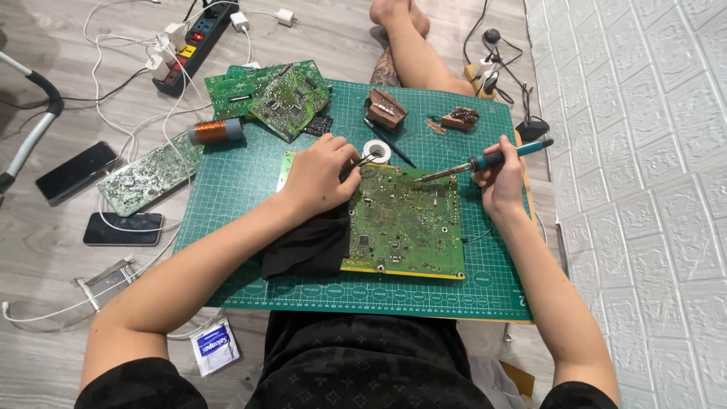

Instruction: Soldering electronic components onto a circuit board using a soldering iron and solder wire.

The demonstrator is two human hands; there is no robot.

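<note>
What we cannot make out at the bench

Our left hand [322, 176] covers the near-left corner of the circuit board [405, 223], and a black cloth [307, 246] hides the board's left edge below it. The tool pinched in that hand shows only a thin dark tip [371, 158]; we cannot tell what it is. The soldering iron [485, 161] reaches the board's top edge, but the tip is too small for us to say whether it touches. Its cord disappears behind our right hand [500, 185]. The parts on the board are too fine to tell apart. The power strip [198, 38] is cut off by the top edge of the frame
</note>
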